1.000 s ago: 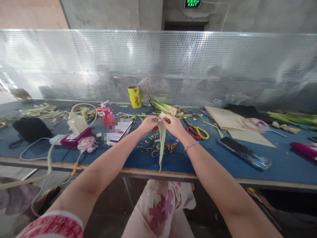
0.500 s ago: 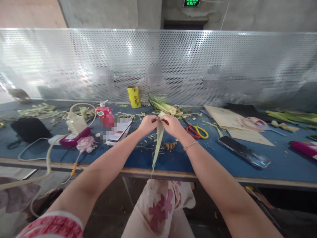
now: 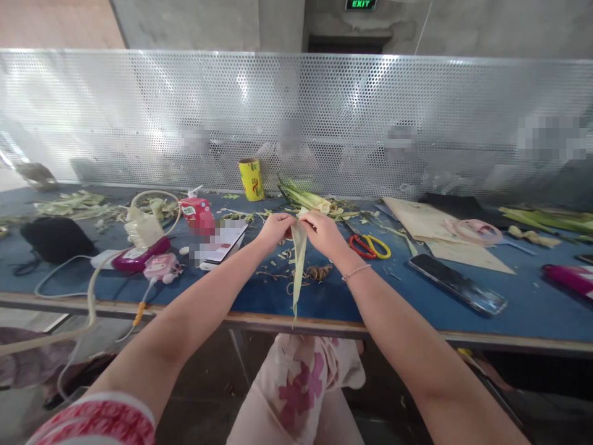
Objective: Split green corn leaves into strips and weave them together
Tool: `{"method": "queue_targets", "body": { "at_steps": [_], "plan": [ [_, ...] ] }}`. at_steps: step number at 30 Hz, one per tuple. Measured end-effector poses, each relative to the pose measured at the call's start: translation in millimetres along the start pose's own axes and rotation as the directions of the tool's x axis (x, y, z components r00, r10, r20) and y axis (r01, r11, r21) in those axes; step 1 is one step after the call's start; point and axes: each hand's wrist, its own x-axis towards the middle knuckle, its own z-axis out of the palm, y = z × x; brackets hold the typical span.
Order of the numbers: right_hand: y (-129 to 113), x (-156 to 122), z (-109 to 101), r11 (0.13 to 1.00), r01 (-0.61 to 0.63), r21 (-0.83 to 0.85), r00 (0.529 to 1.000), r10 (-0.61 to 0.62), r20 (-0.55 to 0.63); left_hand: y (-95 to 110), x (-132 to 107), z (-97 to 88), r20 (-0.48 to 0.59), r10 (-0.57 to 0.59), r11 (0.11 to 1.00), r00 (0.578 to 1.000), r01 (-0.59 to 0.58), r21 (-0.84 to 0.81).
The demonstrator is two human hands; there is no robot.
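Between my two hands hangs a pale green corn husk strip (image 3: 299, 266), its narrow tip reaching down to the table's front edge. My left hand (image 3: 278, 228) pinches the strip's top from the left. On the other side my right hand (image 3: 319, 230) also has its fingers closed on the top, close beside the left. What the fingertips do there is too small to make out. Below and right of the strip lies a coil of brown twine (image 3: 319, 272). Just behind my hands rests a bunch of green husks (image 3: 306, 201).
Scissors with red and yellow handles (image 3: 369, 246) lie right of my hands, near a phone (image 3: 456, 284) and beige sheets (image 3: 417, 222). To the left are a pink carton (image 3: 197, 214), a power bank (image 3: 141, 254) and cables. A yellow roll (image 3: 251, 180) stands before the perforated screen (image 3: 185, 105).
The hanging strip's lower tip has swung slightly right, and its face has turned a little. Both hands stay at nearly the same spot, with the fingers shifted slightly.
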Motion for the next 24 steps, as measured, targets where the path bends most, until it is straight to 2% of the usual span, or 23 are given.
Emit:
{"method": "queue_targets", "body": {
  "at_steps": [7,11,13,15,18,20,21,22,24],
  "plan": [
    [0,3,-3,0.994,-0.035,0.107,0.998,0.039,-0.04,0,3,-3.3,-0.04,-0.08,0.992,0.996,0.075,-0.105],
    [-1,5,-9,0.967,-0.112,0.227,0.988,0.133,-0.079,-3,9,-8.6,-0.166,-0.095,0.989,0.982,0.074,-0.129],
    [1,6,-13,0.914,-0.165,0.371,0.972,0.215,-0.096,-4,12,-12.0,-0.242,-0.11,0.985,0.964,0.073,-0.155],
    [6,7,-18,0.781,-0.183,0.597,0.952,0.293,-0.091,-4,15,-14.9,-0.32,-0.113,0.983,0.941,0.06,-0.172],
    [17,8,-31,0.42,-0.092,0.903,0.924,0.374,-0.08,-3,17,-17.6,-0.413,-0.103,0.969,0.905,-0.002,-0.246],
    [25,7,-44,0.217,0.014,0.976,0.894,0.434,-0.11,-1,19,-19.0,-0.464,-0.115,0.937,0.879,-0.059,-0.345],
    [29,7,-50,0.127,0.081,0.989,0.865,0.484,-0.133,0,20,-20.0,-0.488,-0.127,0.916,0.863,-0.086,-0.391],
    [34,6,-57,0.046,0.15,0.988,0.827,0.541,-0.151,1,20,-21.2,-0.52,-0.133,0.899,0.844,-0.118,-0.423],
    [45,3,-70,-0.062,0.301,0.952,0.738,0.647,-0.192,3,22,-24.3,-0.586,-0.133,0.875,0.799,-0.183,-0.448]
  ]
}}
